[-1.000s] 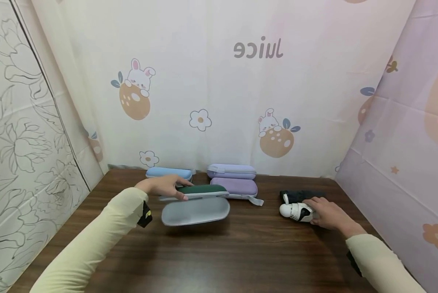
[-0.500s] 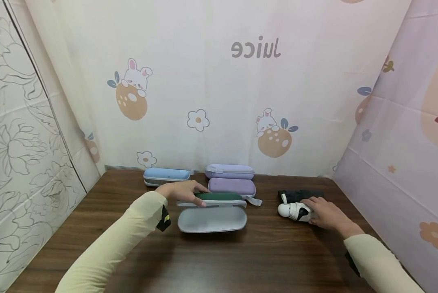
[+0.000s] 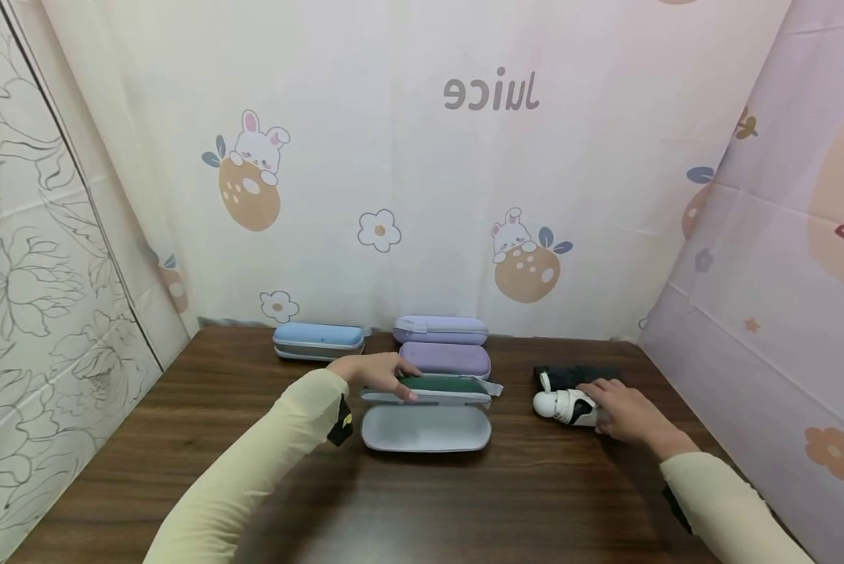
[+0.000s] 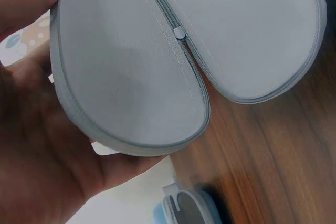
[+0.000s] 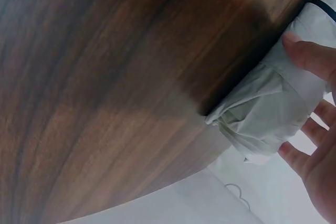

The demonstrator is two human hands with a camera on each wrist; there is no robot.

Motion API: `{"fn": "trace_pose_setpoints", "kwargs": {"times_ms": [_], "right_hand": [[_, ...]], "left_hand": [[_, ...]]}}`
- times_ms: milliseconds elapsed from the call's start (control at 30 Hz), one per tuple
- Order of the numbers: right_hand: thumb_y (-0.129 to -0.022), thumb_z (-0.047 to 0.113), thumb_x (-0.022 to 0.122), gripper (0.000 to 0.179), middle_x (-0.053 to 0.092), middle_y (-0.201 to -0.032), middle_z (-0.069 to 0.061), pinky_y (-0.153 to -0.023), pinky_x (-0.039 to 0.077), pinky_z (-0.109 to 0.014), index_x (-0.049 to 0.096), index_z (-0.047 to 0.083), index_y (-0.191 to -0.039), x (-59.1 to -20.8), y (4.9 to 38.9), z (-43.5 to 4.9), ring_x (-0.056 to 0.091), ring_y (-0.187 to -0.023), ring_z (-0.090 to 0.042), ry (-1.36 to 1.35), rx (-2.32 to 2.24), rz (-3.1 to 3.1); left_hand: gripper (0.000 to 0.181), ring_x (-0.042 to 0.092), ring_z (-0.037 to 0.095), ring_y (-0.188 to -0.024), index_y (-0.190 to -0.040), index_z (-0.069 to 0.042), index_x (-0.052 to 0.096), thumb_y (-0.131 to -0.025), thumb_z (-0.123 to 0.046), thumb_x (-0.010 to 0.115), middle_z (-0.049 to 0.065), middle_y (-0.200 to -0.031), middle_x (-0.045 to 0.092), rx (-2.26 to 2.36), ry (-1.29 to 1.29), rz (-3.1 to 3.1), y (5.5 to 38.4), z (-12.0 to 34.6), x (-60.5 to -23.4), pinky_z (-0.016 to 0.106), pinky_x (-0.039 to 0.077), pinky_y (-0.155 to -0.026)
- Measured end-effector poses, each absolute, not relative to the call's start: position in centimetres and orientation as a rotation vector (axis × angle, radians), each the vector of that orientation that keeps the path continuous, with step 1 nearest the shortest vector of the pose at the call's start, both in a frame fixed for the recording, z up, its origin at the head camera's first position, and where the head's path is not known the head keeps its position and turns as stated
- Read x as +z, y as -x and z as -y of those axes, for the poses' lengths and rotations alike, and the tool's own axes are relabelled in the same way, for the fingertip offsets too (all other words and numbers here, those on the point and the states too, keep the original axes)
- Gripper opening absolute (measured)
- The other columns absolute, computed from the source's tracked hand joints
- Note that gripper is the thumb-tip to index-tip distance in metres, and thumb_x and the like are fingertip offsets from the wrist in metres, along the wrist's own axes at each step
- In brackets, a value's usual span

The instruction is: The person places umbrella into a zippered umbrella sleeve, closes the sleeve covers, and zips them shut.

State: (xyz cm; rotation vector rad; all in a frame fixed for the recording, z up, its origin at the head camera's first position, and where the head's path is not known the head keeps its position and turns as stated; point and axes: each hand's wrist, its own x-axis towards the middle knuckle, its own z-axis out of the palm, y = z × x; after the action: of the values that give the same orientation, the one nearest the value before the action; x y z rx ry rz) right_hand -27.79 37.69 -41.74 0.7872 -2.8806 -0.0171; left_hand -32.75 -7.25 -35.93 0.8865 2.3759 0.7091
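Observation:
My left hand [image 3: 379,374] pinches the raised half of an unzipped glasses case [image 3: 425,429], green outside with a pale grey lining. Its open half faces me, and the zipper slider [image 4: 179,33] shows between the halves in the left wrist view. Whether the case touches the table is hard to tell. On the right, my right hand [image 3: 626,411] grips a folded white compact umbrella [image 3: 568,407] lying on the table, its round knob pointing left. In the right wrist view thumb and fingers span the umbrella's gathered fabric [image 5: 268,103].
Behind the green case lie a purple case [image 3: 444,359] and a lilac case [image 3: 441,330]. A blue case [image 3: 319,338] lies at the back left. A black folded umbrella [image 3: 580,377] lies behind the white one. Printed curtains border the wooden table [image 3: 422,509].
My left hand has carried the open green case to the right and a little toward me, in front of the purple case. The right hand stays on the white umbrella.

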Motion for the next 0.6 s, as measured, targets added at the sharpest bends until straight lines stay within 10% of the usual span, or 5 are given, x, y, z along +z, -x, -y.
{"fn": "trace_pose_setpoints", "kwargs": {"times_ms": [600], "right_hand": [[-0.061, 0.012, 0.087, 0.061, 0.062, -0.103, -0.015, -0.063, 0.047, -0.051, 0.062, 0.001, -0.116, -41.68, 27.82, -37.92, 0.057, -0.092, -0.037, -0.799, -0.084, 2.791]], "left_hand": [[0.056, 0.046, 0.022, -0.124, -0.136, -0.006, 0.053, -0.087, -0.028, 0.068, 0.010, -0.137, 0.051, 0.737, -0.839, -2.381, 33.22, 7.06, -36.67, 0.040, 0.037, -0.101]]}}
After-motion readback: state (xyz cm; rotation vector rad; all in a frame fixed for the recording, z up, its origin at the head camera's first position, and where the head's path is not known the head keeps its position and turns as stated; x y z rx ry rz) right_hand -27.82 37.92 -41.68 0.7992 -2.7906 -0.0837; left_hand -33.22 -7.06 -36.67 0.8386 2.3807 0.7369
